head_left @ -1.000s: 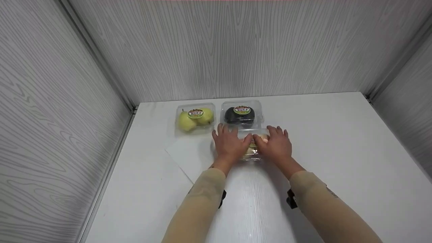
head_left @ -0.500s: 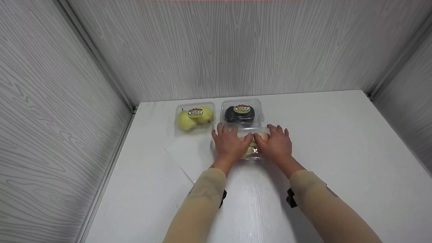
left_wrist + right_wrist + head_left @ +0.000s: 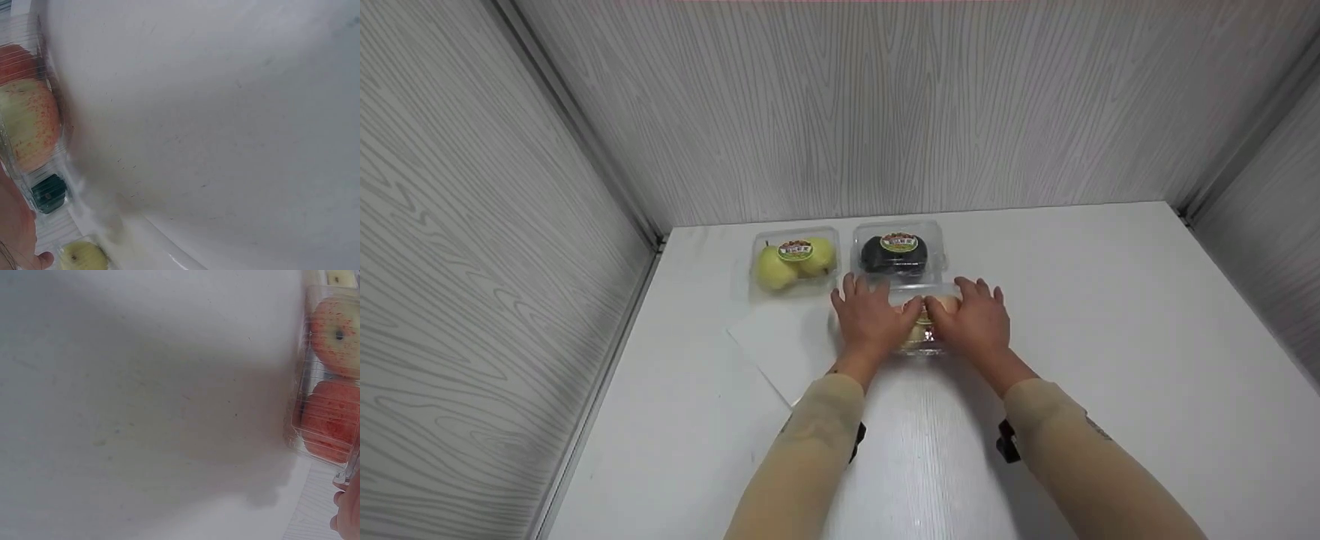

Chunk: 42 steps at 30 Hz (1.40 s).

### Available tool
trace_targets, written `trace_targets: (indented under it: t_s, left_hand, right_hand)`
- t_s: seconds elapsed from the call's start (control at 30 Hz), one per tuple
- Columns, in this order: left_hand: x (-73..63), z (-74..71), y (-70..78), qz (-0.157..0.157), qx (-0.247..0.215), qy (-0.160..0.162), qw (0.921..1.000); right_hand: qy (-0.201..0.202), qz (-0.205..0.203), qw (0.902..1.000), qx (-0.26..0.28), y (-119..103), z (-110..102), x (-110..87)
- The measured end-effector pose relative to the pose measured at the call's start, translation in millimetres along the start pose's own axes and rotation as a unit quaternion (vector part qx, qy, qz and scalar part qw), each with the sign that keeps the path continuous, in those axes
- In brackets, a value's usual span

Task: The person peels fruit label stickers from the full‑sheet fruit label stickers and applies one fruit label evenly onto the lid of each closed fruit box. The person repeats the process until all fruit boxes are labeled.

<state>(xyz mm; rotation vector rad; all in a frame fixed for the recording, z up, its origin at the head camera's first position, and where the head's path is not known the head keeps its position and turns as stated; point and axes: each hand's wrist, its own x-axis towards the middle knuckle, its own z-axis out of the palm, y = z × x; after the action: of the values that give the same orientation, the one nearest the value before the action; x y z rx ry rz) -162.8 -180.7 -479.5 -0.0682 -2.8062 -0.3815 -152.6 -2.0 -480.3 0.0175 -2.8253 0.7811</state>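
Note:
A clear plastic clamshell box (image 3: 919, 348) of red-and-yellow apples (image 3: 333, 419) lies near the middle of the table. My left hand (image 3: 872, 316) rests over the left part of its lid, and my right hand (image 3: 973, 321) over the right part. Both thumbs lie on top, their tips almost meeting beside a round label. The other fingers are spread and reach past the box's far edge. At the left edge of the left wrist view an apple (image 3: 29, 124) shows through the plastic. The hands hide much of the lid.
Directly behind stands a clear box with dark fruit (image 3: 894, 257). To its left is another holding yellow-green pears (image 3: 777, 268). A white sheet (image 3: 776, 349) lies left of my left hand. Grey wood-grain panels (image 3: 840, 112) enclose the white table (image 3: 1110, 337).

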Motion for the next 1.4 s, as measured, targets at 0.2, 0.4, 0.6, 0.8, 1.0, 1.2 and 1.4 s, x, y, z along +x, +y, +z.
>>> trace_targets:
  t_s: [0.2,0.4,0.6,0.8,1.0,1.2,1.4]
  left_hand:
    - [-1.0,1.9,-0.2,-0.001,0.005,-0.006,1.0000]
    - [-1.3,2.1,0.2,-0.001,0.010,-0.008,0.9999]
    - [-1.3,1.9,0.6,-0.001,-0.005,0.000,1.0000]
    - [-1.4,3.3,0.2,0.002,-0.017,0.011,0.9998]
    - [-1.8,3.4,-0.6,0.005,-0.028,0.026,0.9993]
    - [-2.0,3.6,-1.4,0.007,-0.038,0.036,0.9986]
    - [-2.7,3.9,-2.9,0.013,-0.038,0.049,0.9980]
  right_hand:
    - [0.000,0.003,1.0000,0.007,1.2,0.9,-1.3]
    - [0.016,-0.003,0.9999,0.006,2.3,2.1,-1.3]
    - [0.016,-0.002,0.9998,0.006,2.3,1.6,-1.1]
    - [0.017,-0.004,0.9998,0.006,3.2,1.2,-1.9]
    - [0.024,-0.007,0.9996,0.016,4.8,2.5,-2.1]
    - [0.021,-0.005,0.9996,0.020,4.7,2.2,-0.9]
    - [0.026,-0.008,0.9995,0.018,5.0,2.6,-0.3]
